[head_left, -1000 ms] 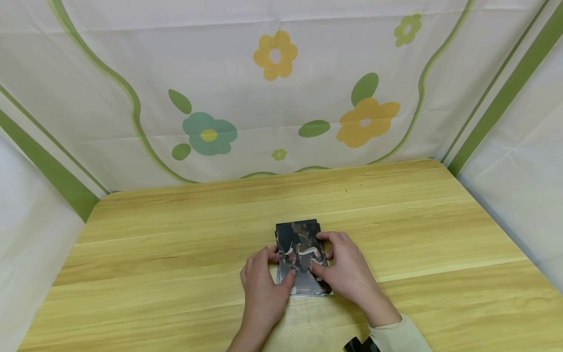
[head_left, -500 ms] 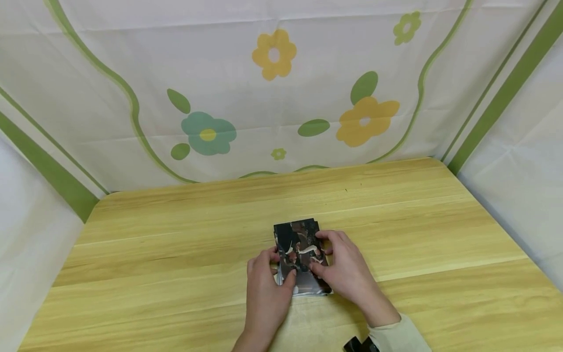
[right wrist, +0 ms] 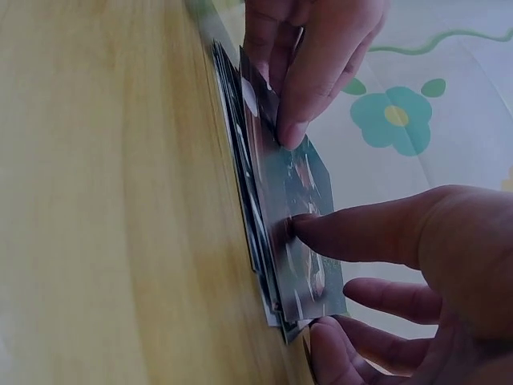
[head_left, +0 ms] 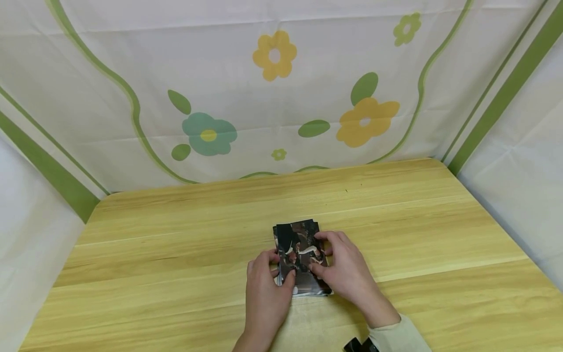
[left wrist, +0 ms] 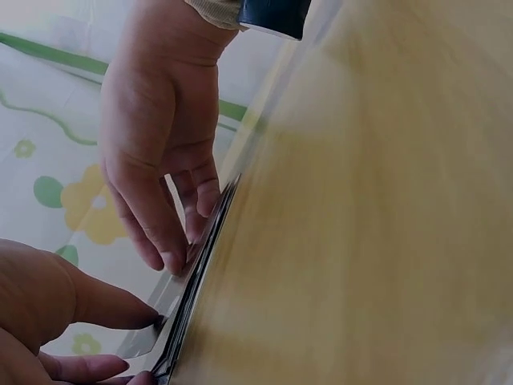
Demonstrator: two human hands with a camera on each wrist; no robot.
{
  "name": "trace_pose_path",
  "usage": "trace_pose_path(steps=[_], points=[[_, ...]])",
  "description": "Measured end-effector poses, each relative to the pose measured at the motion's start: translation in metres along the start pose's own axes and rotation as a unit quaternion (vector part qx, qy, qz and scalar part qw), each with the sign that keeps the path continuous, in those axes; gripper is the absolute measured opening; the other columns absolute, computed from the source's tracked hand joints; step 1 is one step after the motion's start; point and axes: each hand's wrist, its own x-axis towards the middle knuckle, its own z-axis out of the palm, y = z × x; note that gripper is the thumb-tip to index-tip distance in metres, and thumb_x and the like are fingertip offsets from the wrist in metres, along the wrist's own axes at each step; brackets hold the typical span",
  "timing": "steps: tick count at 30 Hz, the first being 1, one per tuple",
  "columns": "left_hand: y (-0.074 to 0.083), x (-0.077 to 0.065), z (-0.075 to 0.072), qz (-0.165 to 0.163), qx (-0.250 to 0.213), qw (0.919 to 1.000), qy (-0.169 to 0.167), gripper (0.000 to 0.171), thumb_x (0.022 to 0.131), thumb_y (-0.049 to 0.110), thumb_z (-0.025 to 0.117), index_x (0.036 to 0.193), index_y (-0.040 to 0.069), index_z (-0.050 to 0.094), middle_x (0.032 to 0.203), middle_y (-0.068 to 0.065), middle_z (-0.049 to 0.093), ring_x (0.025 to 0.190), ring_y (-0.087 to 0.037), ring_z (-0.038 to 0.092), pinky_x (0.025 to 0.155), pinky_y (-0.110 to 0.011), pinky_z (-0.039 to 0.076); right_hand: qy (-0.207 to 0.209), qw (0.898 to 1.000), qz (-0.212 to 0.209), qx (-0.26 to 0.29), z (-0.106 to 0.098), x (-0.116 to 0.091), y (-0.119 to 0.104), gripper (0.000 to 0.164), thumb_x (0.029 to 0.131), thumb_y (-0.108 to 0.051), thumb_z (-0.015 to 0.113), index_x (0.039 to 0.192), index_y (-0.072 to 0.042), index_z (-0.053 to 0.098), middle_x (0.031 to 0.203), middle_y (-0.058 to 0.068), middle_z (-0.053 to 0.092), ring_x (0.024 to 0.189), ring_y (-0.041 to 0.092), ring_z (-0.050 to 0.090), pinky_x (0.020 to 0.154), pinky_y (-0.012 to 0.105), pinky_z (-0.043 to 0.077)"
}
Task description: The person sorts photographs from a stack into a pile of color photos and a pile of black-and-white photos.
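Observation:
A stack of picture cards (head_left: 302, 239) lies on the wooden table, its top card printed in dark tones with pale and reddish shapes. Its edges are uneven, with lower cards jutting out at the top and left. My left hand (head_left: 268, 296) holds the near left side, thumb on the top card and fingers along the edge. On the right side my right hand (head_left: 347, 266) grips the cards, thumb pressed on the face and fingers at the right edge. In the right wrist view the top card (right wrist: 276, 192) stands slightly apart from the layered cards beneath.
The wooden table (head_left: 176, 254) stretches out around the stack. A white cloth with printed flowers (head_left: 277, 112) hangs behind its far edge, and white cloth sides rise left and right. A black device (head_left: 361, 345) sits by the right sleeve (head_left: 398, 335).
The cards have shifted slightly against each other; lower ones now stick out more at the upper left. My left hand has moved a little to the right, while the right hand stays nearly still.

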Motion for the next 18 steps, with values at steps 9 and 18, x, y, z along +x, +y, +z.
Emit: trace_pose_path(steps=[9,18], points=[[0.0008,0.0000,0.0014,-0.022,-0.052,0.9984,0.000,0.042,0.079,-0.006,0.088,0.116,-0.002,0.067,0.114,-0.014,0.063,0.115,-0.025,0.060,0.090,-0.027,0.064,0.005,1.000,-0.002,0.009,0.0012,-0.0013,-0.0012,0.066,0.079,-0.014,0.094,0.138,-0.011,0.067,0.128,0.008,0.069,0.106,0.022,0.068,0.092,0.048,0.060],[0.0022,0.0003,0.0011,-0.038,-0.073,0.9966,-0.001,0.041,0.080,-0.008,0.086,0.115,-0.002,0.066,0.115,-0.015,0.062,0.116,-0.027,0.061,0.090,-0.027,0.064,0.010,1.000,0.000,-0.008,0.0019,-0.0028,-0.0050,0.067,0.080,-0.017,0.095,0.140,-0.010,0.066,0.134,0.012,0.069,0.114,0.029,0.069,0.101,0.055,0.058]])
